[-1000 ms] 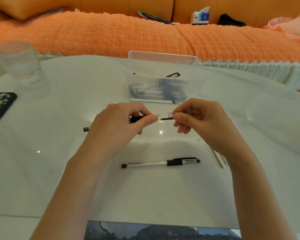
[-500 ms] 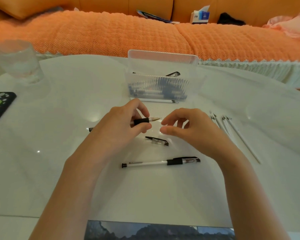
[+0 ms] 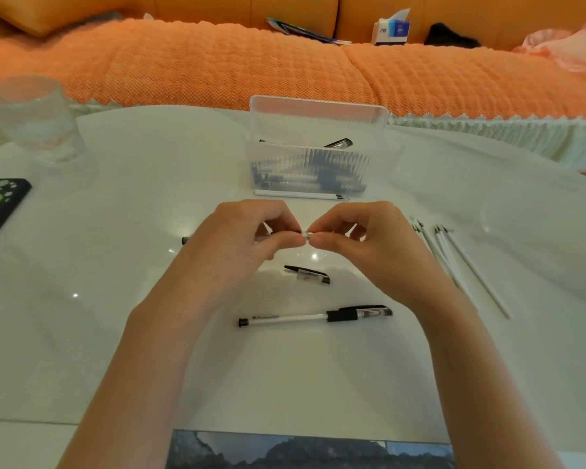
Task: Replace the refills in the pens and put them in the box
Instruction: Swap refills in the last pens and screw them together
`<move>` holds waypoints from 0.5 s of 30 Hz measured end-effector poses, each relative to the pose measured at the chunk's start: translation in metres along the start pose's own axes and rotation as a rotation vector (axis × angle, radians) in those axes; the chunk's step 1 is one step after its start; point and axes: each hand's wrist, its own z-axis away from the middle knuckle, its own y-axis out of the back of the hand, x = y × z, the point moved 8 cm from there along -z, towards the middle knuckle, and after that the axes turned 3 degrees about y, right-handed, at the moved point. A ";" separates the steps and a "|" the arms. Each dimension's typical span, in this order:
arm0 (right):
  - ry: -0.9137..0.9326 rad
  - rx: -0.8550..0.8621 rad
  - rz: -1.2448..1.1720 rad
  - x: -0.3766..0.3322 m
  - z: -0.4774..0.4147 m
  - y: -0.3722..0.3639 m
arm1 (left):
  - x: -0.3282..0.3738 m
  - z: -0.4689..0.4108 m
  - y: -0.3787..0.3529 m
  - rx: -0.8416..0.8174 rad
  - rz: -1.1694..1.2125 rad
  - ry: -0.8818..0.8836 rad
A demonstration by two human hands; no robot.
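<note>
Now your left hand (image 3: 237,238) is gripping the barrel of an uncapped pen (image 3: 306,235) while your right hand (image 3: 362,242) is pinching its tip, probably unscrewing it, though your fingers are hiding the joint. Its cap (image 3: 307,275) is lying just below your hands, with a capped pen (image 3: 315,316) nearer you. Loose refills (image 3: 454,258) are lying to the right. The box (image 3: 312,164) beyond is holding several pens, so you're partway through, with at least two pens remaining.
</note>
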 end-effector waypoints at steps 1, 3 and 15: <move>0.004 0.006 0.001 0.000 0.000 0.001 | -0.001 0.000 0.000 0.002 -0.002 0.006; 0.006 0.025 -0.006 0.000 0.000 0.002 | 0.000 0.000 0.001 0.015 0.003 0.003; -0.013 0.056 -0.007 0.003 0.000 0.007 | 0.002 0.001 0.006 0.054 -0.031 -0.008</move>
